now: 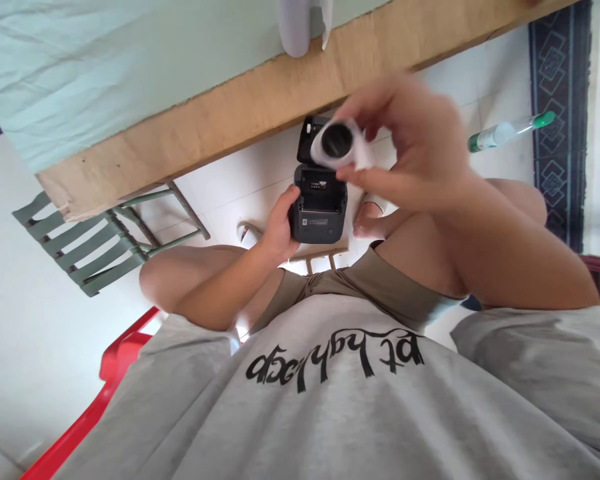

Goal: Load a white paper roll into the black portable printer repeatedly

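My left hand grips the side of a small black label printer held above my lap. Its lid is swung up, and the inner compartment shows a small printed sticker. Just above that compartment, my right hand pinches a white paper roll with a dark hollow core facing me. The roll and right hand are slightly blurred by motion. The roll covers part of the lid; whether it touches the lid I cannot tell.
A wooden table edge with a pale green cloth runs across the front. A white object lies on it. A green slatted stool stands at left. A clear bottle with green cap lies right, near a dark patterned border.
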`<state>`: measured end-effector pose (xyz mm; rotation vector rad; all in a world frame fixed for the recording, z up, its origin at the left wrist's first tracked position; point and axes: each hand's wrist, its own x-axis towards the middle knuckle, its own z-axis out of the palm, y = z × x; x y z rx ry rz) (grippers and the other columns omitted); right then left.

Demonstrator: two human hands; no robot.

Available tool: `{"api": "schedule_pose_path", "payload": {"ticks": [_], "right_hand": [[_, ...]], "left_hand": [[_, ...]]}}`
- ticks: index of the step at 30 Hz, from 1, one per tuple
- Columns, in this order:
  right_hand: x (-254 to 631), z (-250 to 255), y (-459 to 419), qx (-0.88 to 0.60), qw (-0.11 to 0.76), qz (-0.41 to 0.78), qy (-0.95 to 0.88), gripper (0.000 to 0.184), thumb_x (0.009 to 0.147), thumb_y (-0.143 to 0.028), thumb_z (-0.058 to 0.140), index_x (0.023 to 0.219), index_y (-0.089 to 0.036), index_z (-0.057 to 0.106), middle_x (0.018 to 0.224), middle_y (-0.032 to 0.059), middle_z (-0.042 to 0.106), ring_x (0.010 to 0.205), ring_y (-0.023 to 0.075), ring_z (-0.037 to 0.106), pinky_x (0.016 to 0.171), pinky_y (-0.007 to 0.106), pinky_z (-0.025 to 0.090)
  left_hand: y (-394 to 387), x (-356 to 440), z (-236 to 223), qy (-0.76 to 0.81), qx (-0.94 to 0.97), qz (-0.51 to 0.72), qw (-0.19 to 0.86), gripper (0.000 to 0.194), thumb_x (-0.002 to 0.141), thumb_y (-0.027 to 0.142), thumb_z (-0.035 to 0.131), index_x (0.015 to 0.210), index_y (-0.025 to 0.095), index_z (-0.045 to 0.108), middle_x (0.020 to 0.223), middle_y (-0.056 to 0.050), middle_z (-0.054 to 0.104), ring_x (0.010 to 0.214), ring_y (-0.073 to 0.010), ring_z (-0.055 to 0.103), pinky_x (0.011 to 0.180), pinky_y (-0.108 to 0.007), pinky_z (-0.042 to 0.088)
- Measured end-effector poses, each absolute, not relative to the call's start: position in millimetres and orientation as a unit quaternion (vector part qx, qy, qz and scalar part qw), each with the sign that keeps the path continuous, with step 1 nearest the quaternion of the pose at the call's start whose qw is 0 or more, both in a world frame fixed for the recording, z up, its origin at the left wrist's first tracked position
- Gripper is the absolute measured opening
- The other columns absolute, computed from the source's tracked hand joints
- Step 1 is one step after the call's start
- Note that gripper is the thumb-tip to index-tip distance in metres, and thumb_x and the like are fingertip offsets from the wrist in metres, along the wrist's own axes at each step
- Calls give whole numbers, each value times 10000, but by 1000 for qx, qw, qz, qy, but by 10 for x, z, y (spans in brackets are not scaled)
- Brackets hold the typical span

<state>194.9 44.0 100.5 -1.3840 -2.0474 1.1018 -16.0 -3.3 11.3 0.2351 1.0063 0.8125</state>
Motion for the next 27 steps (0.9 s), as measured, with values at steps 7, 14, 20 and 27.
{"api": "schedule_pose_path", "payload": {"ticks": [7, 14, 20, 27], "right_hand": [[1809, 795, 256, -498, 25, 285, -819, 574, 992, -294, 454, 1545, -255, 605, 1509, 103, 637, 1380, 263, 634, 1172, 458, 505], [1792, 797, 282, -534, -26, 233, -812, 449, 1037, -324, 407, 1382, -177, 654, 1390, 131, 662, 1222, 250, 641, 1027, 381, 460], [1771, 822, 299, -526, -55, 251, -811, 401, 1059, -327, 358, 1118, -193, 731, 1251, 96, 731, 1145, 238, 624, 964, 385, 398], [1831, 665, 227, -392, 25, 301, -869, 352, 1032, -387, 432, 968, -204, 726, 1048, 44, 758, 994, 172, 603, 929, 361, 348]], "left_hand": [[-23, -122, 133, 459, 118, 390, 790, 251, 974, 464, 682, 926, 233, 767, 878, -10, 797, 883, -229, 751, 850, -394, 604], [10, -41, 184, 473, 122, 380, 786, 221, 969, 413, 658, 886, 229, 749, 825, -9, 776, 823, -205, 747, 757, -340, 616], [16, -45, 161, 449, 122, 387, 796, 232, 992, 394, 625, 887, 232, 755, 810, 4, 777, 743, -180, 703, 742, -346, 618], [-2, -64, 173, 447, 148, 389, 792, 94, 841, 318, 826, 881, 252, 772, 822, 20, 755, 753, -154, 667, 720, -300, 550]]}}
